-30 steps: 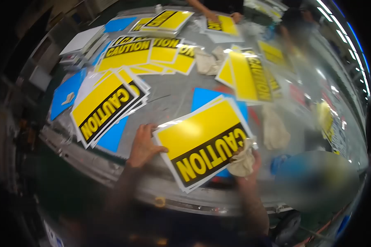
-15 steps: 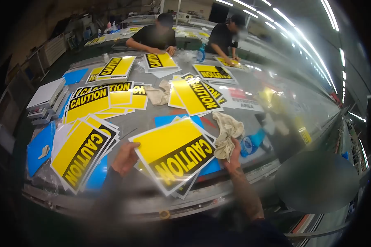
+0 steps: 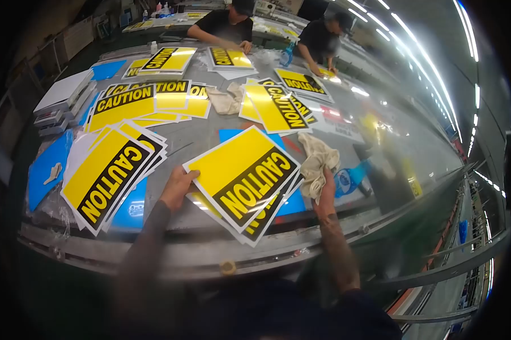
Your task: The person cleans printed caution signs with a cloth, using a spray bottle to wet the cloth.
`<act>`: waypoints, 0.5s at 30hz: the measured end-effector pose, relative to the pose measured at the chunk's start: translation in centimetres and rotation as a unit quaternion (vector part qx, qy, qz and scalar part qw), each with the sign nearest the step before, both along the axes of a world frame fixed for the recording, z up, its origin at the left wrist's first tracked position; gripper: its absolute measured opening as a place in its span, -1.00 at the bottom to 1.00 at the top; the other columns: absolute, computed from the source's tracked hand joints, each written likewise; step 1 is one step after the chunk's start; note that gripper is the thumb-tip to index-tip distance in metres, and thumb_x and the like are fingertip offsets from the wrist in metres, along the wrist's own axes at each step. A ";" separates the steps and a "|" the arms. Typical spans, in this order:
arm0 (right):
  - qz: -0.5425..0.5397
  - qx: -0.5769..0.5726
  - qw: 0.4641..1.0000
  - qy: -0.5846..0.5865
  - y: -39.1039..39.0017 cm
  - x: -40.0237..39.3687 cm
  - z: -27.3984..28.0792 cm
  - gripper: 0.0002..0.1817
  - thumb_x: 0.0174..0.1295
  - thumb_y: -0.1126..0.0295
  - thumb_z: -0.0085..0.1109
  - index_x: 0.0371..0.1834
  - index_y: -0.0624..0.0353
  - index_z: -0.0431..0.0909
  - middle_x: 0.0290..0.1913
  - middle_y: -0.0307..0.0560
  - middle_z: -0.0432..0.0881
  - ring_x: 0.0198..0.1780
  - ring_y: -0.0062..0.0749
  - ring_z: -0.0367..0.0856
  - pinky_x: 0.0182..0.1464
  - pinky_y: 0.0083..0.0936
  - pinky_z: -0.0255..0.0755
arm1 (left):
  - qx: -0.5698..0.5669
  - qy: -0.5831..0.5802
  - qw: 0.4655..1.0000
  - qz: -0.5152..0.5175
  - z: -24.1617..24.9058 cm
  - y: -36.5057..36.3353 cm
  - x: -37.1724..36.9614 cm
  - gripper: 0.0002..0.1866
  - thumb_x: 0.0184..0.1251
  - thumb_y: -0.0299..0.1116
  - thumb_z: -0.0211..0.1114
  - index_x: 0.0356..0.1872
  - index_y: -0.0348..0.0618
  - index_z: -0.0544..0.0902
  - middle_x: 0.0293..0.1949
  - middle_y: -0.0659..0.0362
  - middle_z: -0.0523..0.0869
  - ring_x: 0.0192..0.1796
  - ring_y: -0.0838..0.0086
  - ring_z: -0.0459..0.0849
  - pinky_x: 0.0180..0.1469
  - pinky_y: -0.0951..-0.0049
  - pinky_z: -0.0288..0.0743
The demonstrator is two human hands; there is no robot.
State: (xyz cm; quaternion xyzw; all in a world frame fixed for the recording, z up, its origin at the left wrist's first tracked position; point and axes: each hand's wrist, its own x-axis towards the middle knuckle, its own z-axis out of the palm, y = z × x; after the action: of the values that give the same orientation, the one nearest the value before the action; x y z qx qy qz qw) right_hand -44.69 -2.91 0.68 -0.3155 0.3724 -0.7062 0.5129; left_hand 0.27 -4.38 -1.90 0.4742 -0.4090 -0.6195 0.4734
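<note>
My left hand [image 3: 179, 186] grips the left edge of a yellow and black caution sign [image 3: 233, 164], thumb on its face. The sign is tilted over a small stack of similar signs [image 3: 265, 222] and a blue sheet [image 3: 292, 205]. In my right hand [image 3: 325, 195] is a crumpled beige cloth [image 3: 318, 161], bunched beside the sign's right edge. A spray bottle with blue liquid [image 3: 349, 180] lies just right of that hand. Left of my left hand, a fanned pile of caution signs [image 3: 108, 175] lies on the table.
More caution signs [image 3: 122, 107] cover the table's middle, beside another beige cloth [image 3: 226, 97]. White boxes [image 3: 63, 96] are stacked at the left edge. Two people in dark shirts, one person [image 3: 224, 25] and another [image 3: 318, 42], work across the table. A metal rail [image 3: 170, 266] runs along the near edge.
The sign in my left hand has turned, its top corner rising and its lower edge swinging right. The cloth stays in my right hand. The view has tilted down slightly.
</note>
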 end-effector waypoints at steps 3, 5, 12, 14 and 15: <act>-0.065 -0.019 0.970 0.232 -0.8 2.4 3.0 -0.45 0.68 0.20 0.12 0.54 0.40 0.45 0.31 0.00 0.75 0.28 -0.32 0.73 0.30 -0.37 0.60 | 0.000 0.003 1.000 -0.002 0.6 0.3 -0.2 -0.58 0.64 -0.39 0.27 0.38 -0.36 0.50 0.25 -0.07 0.73 0.26 0.20 0.79 0.22 0.13 0.79; -0.067 -0.041 0.915 0.396 -2.6 4.8 4.7 -0.42 0.69 0.20 0.13 0.55 0.44 0.42 0.31 0.05 0.75 0.29 -0.33 0.71 0.32 -0.41 0.57 | 0.020 -0.002 1.000 0.008 1.2 0.6 -0.3 -0.59 0.65 -0.39 0.25 0.38 -0.36 0.51 0.26 -0.06 0.73 0.28 0.19 0.78 0.17 0.14 0.81; 0.129 -0.217 0.545 0.800 -5.7 13.9 -1.4 -0.33 0.70 0.09 -0.02 0.70 0.28 0.25 0.71 0.31 0.28 0.75 0.13 0.17 0.77 -0.03 0.00 | 0.044 0.084 0.995 0.045 0.6 0.1 0.6 -0.54 0.67 -0.34 0.23 0.45 -0.32 0.47 0.32 -0.03 0.70 0.33 0.17 0.76 0.31 0.06 0.70; 0.172 -0.222 0.592 0.756 -4.7 15.2 -0.9 -0.32 0.72 0.05 -0.08 0.69 0.31 0.26 0.70 0.31 0.30 0.75 0.11 0.19 0.77 0.01 0.00 | 0.088 0.108 0.990 0.038 2.5 0.4 0.2 -0.52 0.67 -0.32 0.25 0.46 -0.31 0.46 0.35 -0.03 0.69 0.35 0.18 0.74 0.35 0.08 0.67; 0.151 -0.213 0.595 0.760 -4.7 15.5 -1.1 -0.34 0.71 0.08 -0.04 0.68 0.30 0.29 0.69 0.27 0.32 0.74 0.10 0.22 0.77 -0.01 0.02 | 0.109 0.122 0.986 0.038 2.6 0.6 0.2 -0.51 0.67 -0.31 0.26 0.47 -0.31 0.45 0.36 -0.02 0.68 0.36 0.18 0.73 0.37 0.09 0.65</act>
State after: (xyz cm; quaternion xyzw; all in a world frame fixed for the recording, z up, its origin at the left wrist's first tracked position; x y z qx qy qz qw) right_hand -29.19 -7.57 -0.45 -0.8900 0.4134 -0.1821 0.0621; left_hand 0.50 -3.81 0.70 0.4593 -0.2600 -0.6947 0.4887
